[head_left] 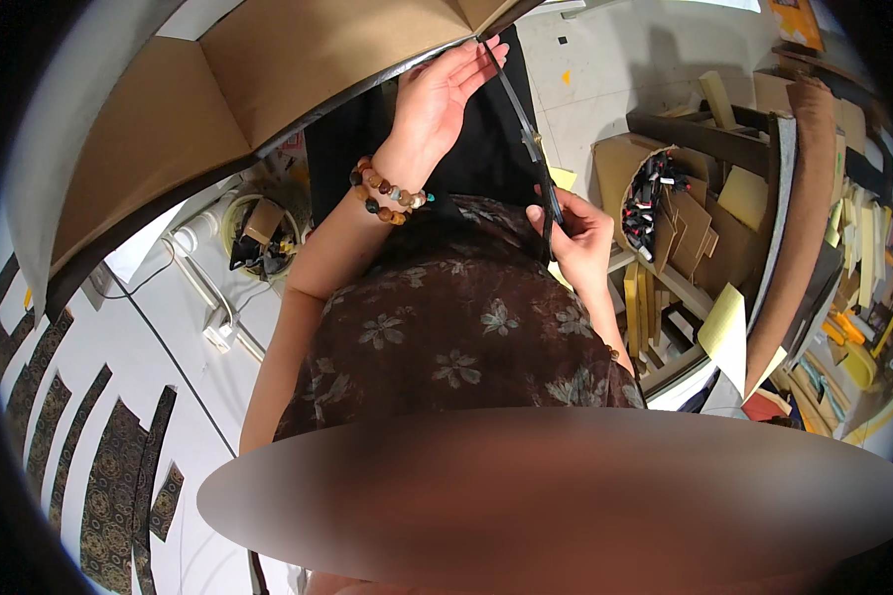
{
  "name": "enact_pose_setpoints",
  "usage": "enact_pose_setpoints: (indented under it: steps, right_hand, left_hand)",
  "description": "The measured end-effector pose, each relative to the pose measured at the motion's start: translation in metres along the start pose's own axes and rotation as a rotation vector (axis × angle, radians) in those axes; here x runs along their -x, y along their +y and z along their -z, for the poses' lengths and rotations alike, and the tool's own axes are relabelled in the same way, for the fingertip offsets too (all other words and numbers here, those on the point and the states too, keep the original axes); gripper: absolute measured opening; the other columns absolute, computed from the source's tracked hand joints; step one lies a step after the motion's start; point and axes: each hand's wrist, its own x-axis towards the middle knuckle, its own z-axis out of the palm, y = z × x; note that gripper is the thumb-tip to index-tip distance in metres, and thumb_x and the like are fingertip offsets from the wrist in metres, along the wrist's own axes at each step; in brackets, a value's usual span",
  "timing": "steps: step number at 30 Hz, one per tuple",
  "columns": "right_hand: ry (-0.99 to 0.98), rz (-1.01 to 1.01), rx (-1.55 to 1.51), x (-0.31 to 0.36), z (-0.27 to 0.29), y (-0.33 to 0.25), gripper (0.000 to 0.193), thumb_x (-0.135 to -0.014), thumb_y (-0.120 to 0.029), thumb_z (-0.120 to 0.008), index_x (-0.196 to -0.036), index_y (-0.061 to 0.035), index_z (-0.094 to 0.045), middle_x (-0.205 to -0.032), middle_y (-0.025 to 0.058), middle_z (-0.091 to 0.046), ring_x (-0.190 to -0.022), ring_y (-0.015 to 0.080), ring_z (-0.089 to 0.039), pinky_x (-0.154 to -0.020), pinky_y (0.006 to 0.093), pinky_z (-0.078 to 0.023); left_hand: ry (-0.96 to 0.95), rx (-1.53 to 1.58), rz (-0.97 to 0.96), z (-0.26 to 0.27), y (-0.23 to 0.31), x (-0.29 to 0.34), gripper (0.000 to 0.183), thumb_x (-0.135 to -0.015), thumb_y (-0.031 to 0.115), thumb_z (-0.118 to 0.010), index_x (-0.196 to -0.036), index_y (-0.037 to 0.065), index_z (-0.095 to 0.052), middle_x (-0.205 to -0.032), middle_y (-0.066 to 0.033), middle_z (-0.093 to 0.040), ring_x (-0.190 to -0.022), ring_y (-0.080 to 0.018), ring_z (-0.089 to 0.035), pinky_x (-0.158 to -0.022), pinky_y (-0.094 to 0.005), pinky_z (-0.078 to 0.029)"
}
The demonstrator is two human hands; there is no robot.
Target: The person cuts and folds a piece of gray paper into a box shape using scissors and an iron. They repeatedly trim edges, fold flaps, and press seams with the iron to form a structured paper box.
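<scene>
At the top, a brown cardboard box [298, 69] with a dark-covered rim stands in front of me. My left hand [442, 99] reaches to its near corner. Its fingers are stretched out, palm turned up, and touch the rim there; the thumb is mostly hidden. Long dark scissors [528, 134] slant down from that corner, with their tips beside my left fingertips. Lower and to the right, my right hand [578, 238] is closed around the scissors' handles. Whether the blades are cutting anything is too small to tell.
Dark gold-patterned strips [114, 486] lie on the white surface at lower left. A round bin [258, 233] of odds and ends stands beside a white power strip [218, 327]. On the right are a cardboard container [620, 164] of small black items and wood offcuts [640, 307].
</scene>
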Motion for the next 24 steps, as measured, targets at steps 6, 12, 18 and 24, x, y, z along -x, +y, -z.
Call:
enact_pose_setpoints:
  steps: [6,12,18,24]
  right_hand:
    - [0.005,-0.019,-0.019,0.0,-0.001,-0.006,0.027,-0.087,-0.005,-0.079,-0.108,0.0074,-0.069,-0.074,-0.0102,-0.053,-0.066,-0.0011,-0.044,-0.058,0.0161,-0.035]
    - [-0.005,-0.052,-0.024,-0.002,0.001,-0.01,0.027,-0.087,-0.005,-0.079,-0.109,0.0075,-0.069,-0.074,-0.0099,-0.053,-0.066,-0.0011,-0.045,-0.058,0.016,-0.035]
    - [-0.001,-0.064,-0.019,-0.004,0.004,-0.011,0.028,-0.087,-0.005,-0.078,-0.111,0.007,-0.07,-0.074,-0.0105,-0.053,-0.065,-0.0014,-0.044,-0.057,0.0157,-0.034]
    - [-0.027,-0.13,-0.005,-0.004,0.009,-0.012,0.035,-0.089,-0.013,-0.079,-0.118,0.0046,-0.07,-0.086,-0.0045,-0.066,-0.074,0.0004,-0.054,-0.067,0.0152,-0.041]
  left_hand:
    - [0.017,-0.021,-0.013,-0.006,0.001,0.0,0.031,-0.101,0.011,-0.057,-0.122,-0.011,-0.059,-0.125,-0.0244,-0.065,-0.119,-0.035,-0.063,-0.109,-0.0436,-0.049]
    - [0.029,-0.029,-0.012,-0.008,-0.001,-0.003,0.03,-0.101,0.011,-0.056,-0.121,-0.011,-0.06,-0.125,-0.0244,-0.065,-0.118,-0.0347,-0.064,-0.109,-0.0436,-0.049]
    - [0.001,-0.018,-0.021,-0.007,-0.004,-0.007,0.029,-0.101,0.01,-0.055,-0.121,-0.011,-0.061,-0.126,-0.0239,-0.065,-0.118,-0.0349,-0.064,-0.109,-0.0441,-0.048]
    - [0.004,-0.002,-0.027,-0.008,-0.006,-0.009,0.027,-0.101,0.009,-0.055,-0.118,-0.01,-0.062,-0.125,-0.0237,-0.065,-0.118,-0.0354,-0.064,-0.109,-0.0442,-0.048]
